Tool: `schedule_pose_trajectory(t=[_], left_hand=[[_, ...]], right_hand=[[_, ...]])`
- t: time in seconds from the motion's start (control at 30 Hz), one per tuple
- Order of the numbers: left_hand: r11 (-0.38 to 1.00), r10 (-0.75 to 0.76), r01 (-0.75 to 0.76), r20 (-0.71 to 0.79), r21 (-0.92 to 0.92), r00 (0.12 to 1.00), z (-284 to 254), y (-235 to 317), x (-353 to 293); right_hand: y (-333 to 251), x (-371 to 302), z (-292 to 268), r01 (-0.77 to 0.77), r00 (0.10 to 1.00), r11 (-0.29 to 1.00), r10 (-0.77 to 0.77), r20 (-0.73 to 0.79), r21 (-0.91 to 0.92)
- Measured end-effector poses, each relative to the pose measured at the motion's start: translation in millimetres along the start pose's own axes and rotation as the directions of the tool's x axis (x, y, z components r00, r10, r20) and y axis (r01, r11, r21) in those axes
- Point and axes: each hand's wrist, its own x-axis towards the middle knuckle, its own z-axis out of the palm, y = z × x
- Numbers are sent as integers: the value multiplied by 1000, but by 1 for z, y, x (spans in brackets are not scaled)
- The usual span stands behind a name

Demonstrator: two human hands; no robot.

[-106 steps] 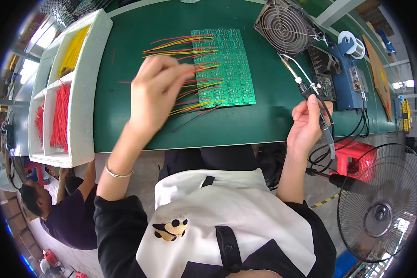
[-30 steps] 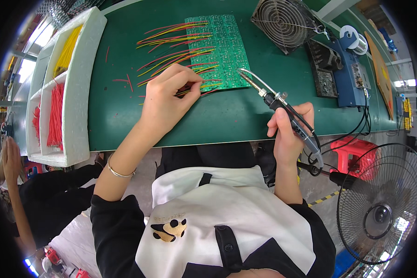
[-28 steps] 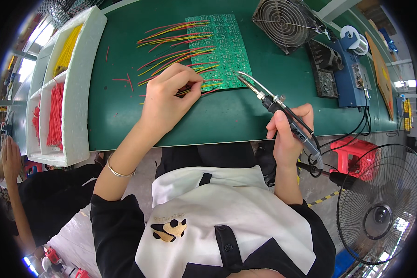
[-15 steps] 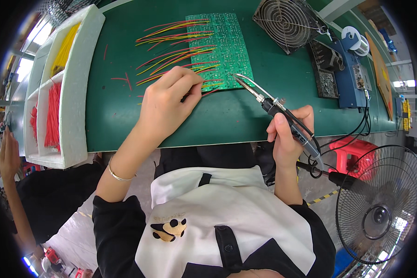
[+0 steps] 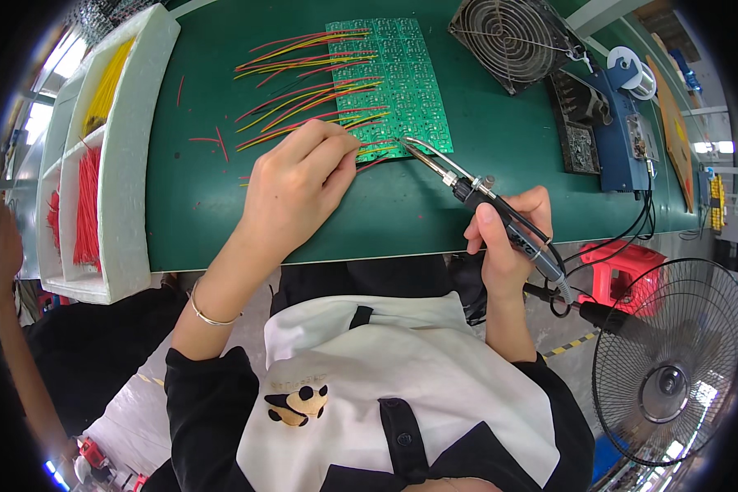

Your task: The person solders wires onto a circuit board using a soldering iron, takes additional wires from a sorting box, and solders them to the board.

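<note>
A green circuit board panel [image 5: 412, 86] lies on the table, with red, yellow and black wires [image 5: 307, 64] running from its left side. At its lower left corner my left hand [image 5: 295, 176] is closed in a pinch on a thin red wire [image 5: 377, 143] that reaches onto the board. The fingers partly cover the wire. My right hand [image 5: 508, 238] grips a black soldering iron [image 5: 474, 195] with a thin metal tube alongside its tip. The iron slants up and left, its tip at the board's lower part near the end of the pinched wire.
A white foam box [image 5: 127, 189] of yellow and red wires stands at the left. Red wire scraps [image 5: 221, 143] lie beside it. Back right are a square fan [image 5: 508, 37] and a blue soldering unit [image 5: 619, 123] with a solder spool [image 5: 631, 74]. Another person's arm [image 5: 12, 303] shows far left.
The soldering iron's tip has shifted slightly left and down on the board, toward my left fingertips. My right hand moved a little left with it. My left hand keeps its pinch.
</note>
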Motion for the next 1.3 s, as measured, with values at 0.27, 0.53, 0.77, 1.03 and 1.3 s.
schedule_pose_trajectory(t=[0.27,0.53,0.77,1.03,1.3], left_hand=[[1000,-6,6,-5,-5,1000,2,-2,-1],[1000,-19,19,-13,-18,1000,2,-4,-1],[1000,-5,5,-12,-3,1000,2,-3,-1],[1000,7,-7,-18,-3,1000,3,-2,-2],[1000,-9,9,25,6,1000,0,-3,5]], right_hand=[[0,1,1,-9,1000,1000,9,7,24],[-1,1,1,-11,1000,1000,11,8,-15],[4,-4,0,50,999,996,-48,24,-68],[5,-5,-1,116,993,993,-116,19,-14],[6,2,-3,128,988,991,-124,-89,47]])
